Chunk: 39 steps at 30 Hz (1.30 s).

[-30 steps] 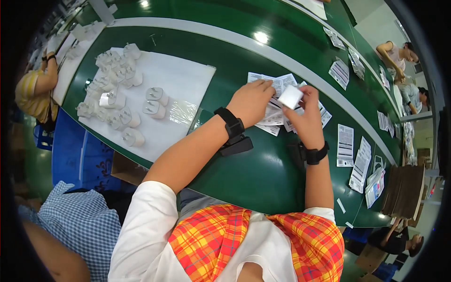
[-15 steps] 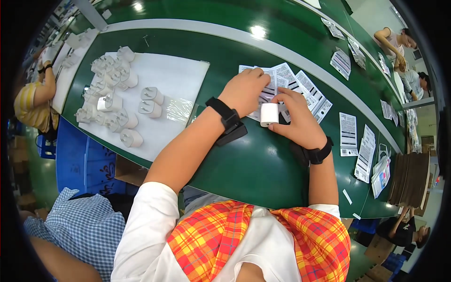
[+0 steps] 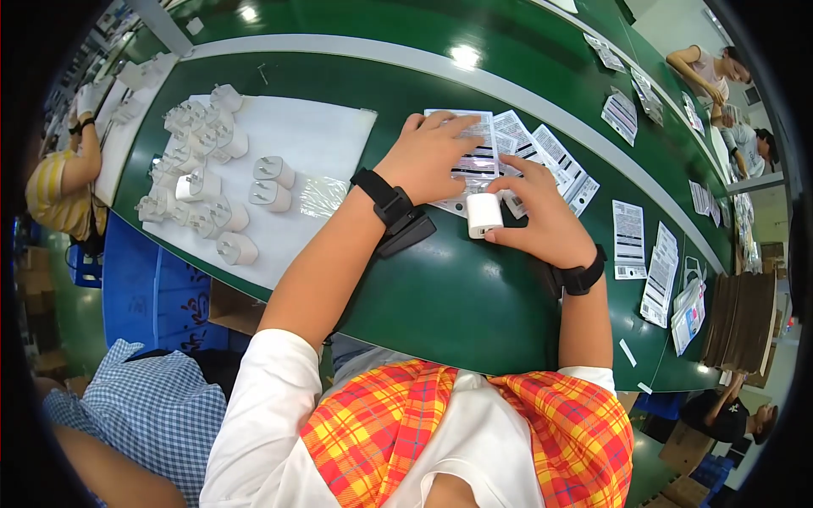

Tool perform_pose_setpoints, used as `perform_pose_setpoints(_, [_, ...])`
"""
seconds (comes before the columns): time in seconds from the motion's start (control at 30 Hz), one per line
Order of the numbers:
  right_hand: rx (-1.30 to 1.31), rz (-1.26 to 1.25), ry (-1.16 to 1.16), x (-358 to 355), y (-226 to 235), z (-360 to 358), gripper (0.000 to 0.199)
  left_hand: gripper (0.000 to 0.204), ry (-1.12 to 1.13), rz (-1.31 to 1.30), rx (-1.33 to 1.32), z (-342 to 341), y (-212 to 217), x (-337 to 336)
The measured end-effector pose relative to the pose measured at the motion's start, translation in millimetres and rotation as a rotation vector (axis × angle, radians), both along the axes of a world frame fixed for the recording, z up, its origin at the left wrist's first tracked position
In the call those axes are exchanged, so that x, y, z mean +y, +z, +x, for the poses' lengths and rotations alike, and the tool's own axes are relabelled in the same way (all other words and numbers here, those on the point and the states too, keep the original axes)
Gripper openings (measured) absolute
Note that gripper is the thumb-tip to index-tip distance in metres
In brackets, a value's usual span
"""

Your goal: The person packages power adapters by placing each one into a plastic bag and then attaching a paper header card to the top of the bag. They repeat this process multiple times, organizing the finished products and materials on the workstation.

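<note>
Between the thumb and fingers of my right hand (image 3: 544,210) is a white charger plug (image 3: 484,215), held just above the green table with its port end toward me. My left hand (image 3: 430,157) lies with fingers spread across a printed packaging bag (image 3: 476,129), the nearest of a fanned row. More printed bags (image 3: 550,157) spread out to the right behind my right hand. Off to the left, a white foam sheet (image 3: 326,140) bears several white charger plugs (image 3: 207,135), prongs mostly up. Two plugs (image 3: 272,182) stand apart from that cluster.
A clear plastic film (image 3: 318,201) lies on the foam sheet. Printed bags (image 3: 628,241) rest on the right of the table, more along the belt (image 3: 620,117) beyond the pale rail (image 3: 500,80). A cardboard stack (image 3: 737,322) stands far right. Co-workers sit at left and far right.
The fingers of my left hand have spread out flat, and the hand has shifted slightly left over the bag. My right hand still holds the plug, almost in the same place.
</note>
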State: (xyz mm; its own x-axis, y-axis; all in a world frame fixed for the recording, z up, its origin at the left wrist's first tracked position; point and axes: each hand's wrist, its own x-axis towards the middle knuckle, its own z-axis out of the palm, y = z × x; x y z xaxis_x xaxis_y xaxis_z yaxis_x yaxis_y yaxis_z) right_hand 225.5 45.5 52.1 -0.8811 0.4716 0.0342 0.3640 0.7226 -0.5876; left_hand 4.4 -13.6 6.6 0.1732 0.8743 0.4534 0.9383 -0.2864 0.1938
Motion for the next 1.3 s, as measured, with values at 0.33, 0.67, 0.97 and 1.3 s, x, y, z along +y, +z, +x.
perform_pose_setpoints(0.33, [0.288, 0.157, -0.382, 7, -18, -21, 0.055, 0.038, 0.110, -0.235, -0.133, 16, 0, 18])
perform_pose_setpoints(0.67, [0.139, 0.094, -0.315, 0, -24, -28, 0.055, 0.044, 0.139, -0.155, -0.269, 21, -19, 12])
perform_pose_setpoints(0.97, [0.064, -0.082, -0.384, 10, -22, -32, 0.033, 0.052, 0.232, -0.035, 0.007, 35, -13, 3])
perform_pose_setpoints(1.3, [0.927, -0.873, -0.294, 11, 1, -17, 0.022, 0.041, -0.182, -0.118, -1.216, 6, 10, 5])
